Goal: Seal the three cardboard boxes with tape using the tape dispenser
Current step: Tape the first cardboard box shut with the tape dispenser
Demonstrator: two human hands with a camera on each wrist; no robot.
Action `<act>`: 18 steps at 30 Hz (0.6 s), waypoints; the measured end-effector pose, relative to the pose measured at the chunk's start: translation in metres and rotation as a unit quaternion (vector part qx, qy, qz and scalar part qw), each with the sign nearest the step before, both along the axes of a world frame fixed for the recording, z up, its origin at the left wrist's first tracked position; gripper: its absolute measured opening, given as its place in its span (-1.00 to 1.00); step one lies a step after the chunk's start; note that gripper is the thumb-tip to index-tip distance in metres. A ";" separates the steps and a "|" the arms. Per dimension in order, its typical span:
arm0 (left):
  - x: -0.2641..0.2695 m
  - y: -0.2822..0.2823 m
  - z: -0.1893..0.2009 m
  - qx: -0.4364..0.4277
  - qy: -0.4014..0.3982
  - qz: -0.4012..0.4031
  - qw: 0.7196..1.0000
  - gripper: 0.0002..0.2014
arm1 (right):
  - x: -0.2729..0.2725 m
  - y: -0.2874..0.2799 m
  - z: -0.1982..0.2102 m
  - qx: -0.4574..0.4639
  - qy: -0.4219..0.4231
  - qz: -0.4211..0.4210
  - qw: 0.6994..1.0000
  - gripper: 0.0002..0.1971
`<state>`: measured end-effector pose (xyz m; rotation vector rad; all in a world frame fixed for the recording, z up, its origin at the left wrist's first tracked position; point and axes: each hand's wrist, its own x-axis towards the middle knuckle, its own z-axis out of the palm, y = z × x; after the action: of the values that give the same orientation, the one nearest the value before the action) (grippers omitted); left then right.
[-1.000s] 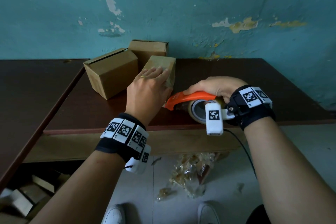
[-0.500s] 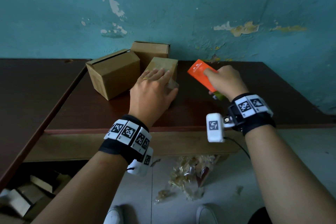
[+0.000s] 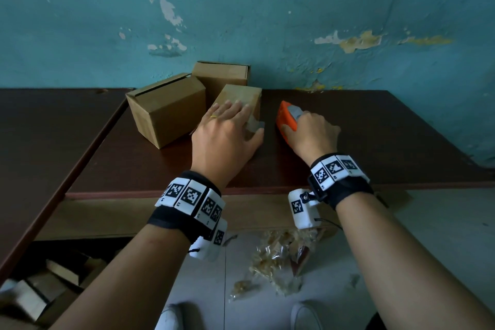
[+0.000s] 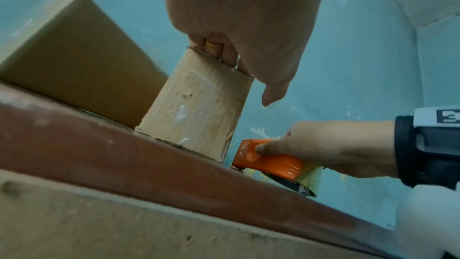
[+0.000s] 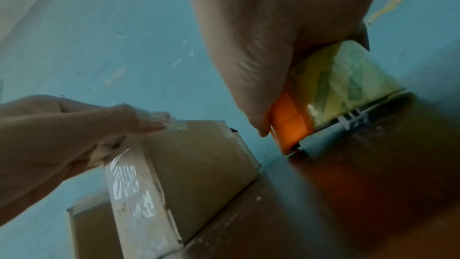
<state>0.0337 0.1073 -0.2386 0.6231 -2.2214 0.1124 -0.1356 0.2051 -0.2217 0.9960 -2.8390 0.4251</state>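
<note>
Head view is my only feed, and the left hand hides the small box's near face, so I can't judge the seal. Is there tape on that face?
Observer: Yes. The right wrist view shows a glossy tape strip running down the small box from under the left hand.
Operator: Is the dispenser set down?
Observer: In the left wrist view the tape dispenser seems to rest its roll on the table, with the right hand gripping it.

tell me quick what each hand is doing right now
Left hand: open, fingers flat on top of the small cardboard box.
Right hand: gripping the orange tape dispenser, down on the table.
</note>
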 end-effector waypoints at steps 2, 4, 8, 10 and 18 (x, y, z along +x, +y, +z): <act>0.000 0.001 0.001 0.000 0.004 0.005 1.000 -0.52 | -0.002 0.000 -0.001 -0.017 -0.014 -0.005 1.000 -0.45; -0.001 0.002 0.002 -0.001 0.008 0.006 1.000 -0.53 | -0.001 0.002 0.002 -0.047 0.000 -0.005 0.999 -0.42; -0.002 0.003 0.001 0.002 0.005 0.014 1.000 -0.52 | 0.007 0.006 0.015 -0.182 0.090 0.036 0.979 -0.60; -0.002 0.004 0.001 0.002 0.005 0.017 1.000 -0.52 | 0.012 0.007 0.022 -0.238 0.034 0.073 0.968 -0.69; -0.002 0.004 0.002 0.003 0.008 0.001 1.000 -0.57 | 0.037 0.008 0.029 -0.253 -0.532 0.183 0.787 -0.74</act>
<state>0.0313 0.1117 -0.2364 0.6283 -2.2063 0.1007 -0.0989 0.2128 -0.1931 1.4741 -2.8796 2.2855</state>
